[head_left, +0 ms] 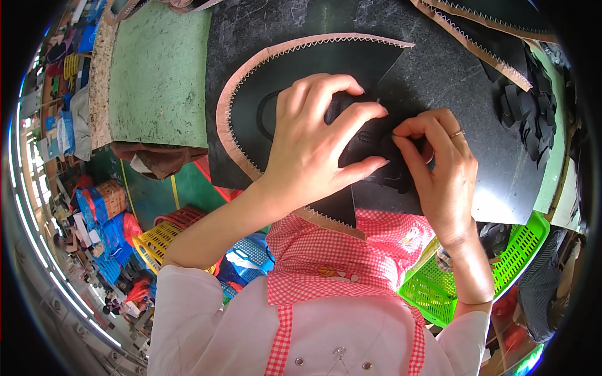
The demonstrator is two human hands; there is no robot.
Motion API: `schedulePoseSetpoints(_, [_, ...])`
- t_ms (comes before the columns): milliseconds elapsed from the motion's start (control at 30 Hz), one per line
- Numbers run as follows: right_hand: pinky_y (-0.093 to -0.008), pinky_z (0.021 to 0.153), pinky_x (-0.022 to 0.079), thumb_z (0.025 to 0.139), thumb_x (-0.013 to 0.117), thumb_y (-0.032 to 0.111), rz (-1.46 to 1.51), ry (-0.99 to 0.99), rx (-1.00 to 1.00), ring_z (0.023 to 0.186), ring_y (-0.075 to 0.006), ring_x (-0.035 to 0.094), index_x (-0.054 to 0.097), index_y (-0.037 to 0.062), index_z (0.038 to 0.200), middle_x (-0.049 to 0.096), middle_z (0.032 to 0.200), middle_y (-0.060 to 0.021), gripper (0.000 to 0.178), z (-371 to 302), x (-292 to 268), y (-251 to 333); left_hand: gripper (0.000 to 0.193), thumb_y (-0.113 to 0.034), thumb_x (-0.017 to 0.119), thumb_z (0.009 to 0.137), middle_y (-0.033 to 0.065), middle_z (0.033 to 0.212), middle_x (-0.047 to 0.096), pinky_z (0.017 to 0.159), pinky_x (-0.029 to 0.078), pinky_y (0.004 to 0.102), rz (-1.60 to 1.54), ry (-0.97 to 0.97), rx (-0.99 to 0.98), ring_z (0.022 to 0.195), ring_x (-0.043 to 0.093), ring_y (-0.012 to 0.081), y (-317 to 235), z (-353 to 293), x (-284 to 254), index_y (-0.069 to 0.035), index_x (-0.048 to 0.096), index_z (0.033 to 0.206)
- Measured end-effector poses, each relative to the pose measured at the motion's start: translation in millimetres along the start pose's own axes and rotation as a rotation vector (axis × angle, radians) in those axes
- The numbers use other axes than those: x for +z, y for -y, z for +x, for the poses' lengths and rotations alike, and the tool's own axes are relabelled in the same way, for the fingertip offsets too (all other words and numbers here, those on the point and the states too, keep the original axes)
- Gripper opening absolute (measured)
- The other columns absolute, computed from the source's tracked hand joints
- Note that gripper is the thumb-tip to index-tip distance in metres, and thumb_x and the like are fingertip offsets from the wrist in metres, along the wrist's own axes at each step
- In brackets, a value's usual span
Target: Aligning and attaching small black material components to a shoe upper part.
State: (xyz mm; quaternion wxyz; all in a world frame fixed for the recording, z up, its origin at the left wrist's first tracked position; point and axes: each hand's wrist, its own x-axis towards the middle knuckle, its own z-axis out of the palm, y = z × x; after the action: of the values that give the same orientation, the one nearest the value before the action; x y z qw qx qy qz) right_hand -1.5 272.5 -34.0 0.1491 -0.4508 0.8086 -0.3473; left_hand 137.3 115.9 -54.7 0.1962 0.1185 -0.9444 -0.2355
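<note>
Panel [313, 61]: edge strip [224, 103] sewn; blk pc. [378, 147] at panel's R, attachmt unverif. L hand [306, 141] spread atop; R hand [444, 156] pinching, item unclear.

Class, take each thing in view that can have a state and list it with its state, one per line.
Left hand: open, bent over the panel
Right hand: thumb and index tips close together; grip unclear
Black panel: lying flat, partly covered
Tan edging: zigzag-stitched, curved
Black pieces: loosely heaped
Green basket: partly hidden
Yellow basket: partly hidden
Checked apron: worn
</note>
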Motion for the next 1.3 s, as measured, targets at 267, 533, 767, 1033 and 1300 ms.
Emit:
schedulePoseSetpoints(267, [-0.0369,0.073,0.051,0.081,0.076,0.002,-0.1,-0.045,-0.26,0.081,-0.0238,0.064,0.077,0.0121,0.106,0.064,0.099,-0.0044,0.027,-14,-4,-7,0.05,-0.028,0.086,0.075,0.0073,0.13,0.056,0.105,0.041,0.0441,-0.117,0.056,-0.019,0.121,0.053,0.0296,11,4,-22,-0.014,0.071,0.12])
schedulePoseSetpoints(533, [-0.0344,0.076,0.049,0.077,0.079,0.004,-0.043,-0.021,-0.127,0.076,-0.0203,0.058,0.076,0.0127,0.113,0.064,0.104,-0.0029,0.037,-23,-7,-5,0.061,-0.018,0.087,0.075,0.0111,0.13,0.059,0.107,0.043,0.043,0.199,0.003,-0.172,0.124,0.053,0.0306,34,3,-67,-0.012,0.066,0.132])
schedulePoseSetpoints(767, [-0.0335,0.077,0.047,0.075,0.084,0.01,-0.089,-0.014,-0.137,0.075,-0.0177,0.057,0.078,0.0158,0.114,0.062,0.103,-0.0013,0.04,-20,-6,-6,0.063,-0.028,0.089,0.069,0.0063,0.124,0.054,0.099,0.045,0.0429,-0.053,0.138,0.018,0.114,0.053,0.0276,-1,-9,-23,-0.02,0.071,0.129])
schedulePoseSetpoints(1033, [-0.0338,0.076,0.046,0.077,0.081,0.012,-0.164,0.03,-0.208,0.075,-0.0167,0.054,0.079,0.0209,0.113,0.06,0.102,0.0,0.037,-21,-8,-8,0.058,-0.028,0.09,0.067,0.0056,0.122,0.054,0.098,0.046,0.0425,-0.044,0.107,0.059,0.112,0.053,0.0268,9,-9,-21,-0.022,0.075,0.123])
schedulePoseSetpoints(1300, [-0.0349,0.078,0.045,0.076,0.08,0.01,-0.095,0.076,-0.252,0.08,-0.0192,0.055,0.079,0.0198,0.114,0.061,0.106,-0.001,0.039,-20,-19,-9,0.066,-0.028,0.09,0.076,0.0193,0.116,0.065,0.097,0.05,0.0455,0.026,0.095,-0.403,0.11,0.061,0.0397,61,3,-77,-0.002,0.06,0.128])
